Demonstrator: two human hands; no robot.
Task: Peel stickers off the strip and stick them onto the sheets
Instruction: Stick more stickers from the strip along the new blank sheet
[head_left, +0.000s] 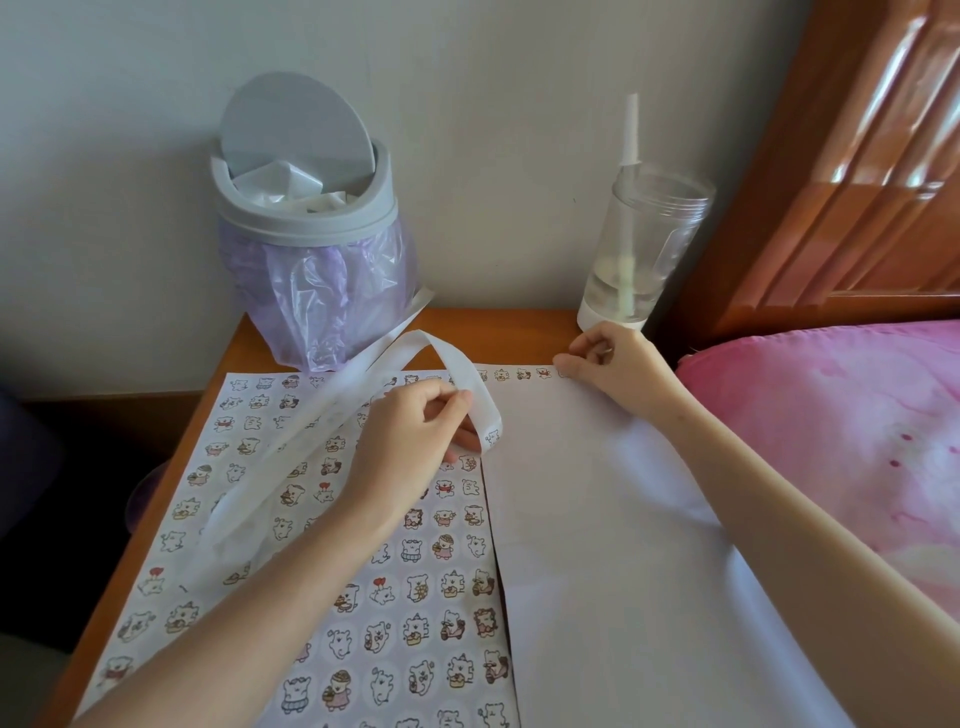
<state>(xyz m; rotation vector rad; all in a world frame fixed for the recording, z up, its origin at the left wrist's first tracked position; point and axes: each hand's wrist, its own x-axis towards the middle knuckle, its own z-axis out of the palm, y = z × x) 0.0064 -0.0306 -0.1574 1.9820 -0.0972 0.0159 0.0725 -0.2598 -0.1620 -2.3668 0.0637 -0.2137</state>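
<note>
A long white backing strip (332, 405) loops over the left sheet (218, 519), which is covered with several bear stickers. My left hand (410, 441) pinches the strip's curled end, where one sticker (492, 436) shows. The right sheet (597, 545) is mostly blank, with a short row of stickers (519, 374) along its top edge. My right hand (608, 358) rests at that top edge, thumb and forefinger pressed together on a sticker at the end of the row.
A grey bin (306, 208) with a purple liner stands at the table's back left. A clear water bottle (639, 249) with a straw stands at the back right. A pink pillow (831, 441) and wooden headboard (857, 156) lie to the right.
</note>
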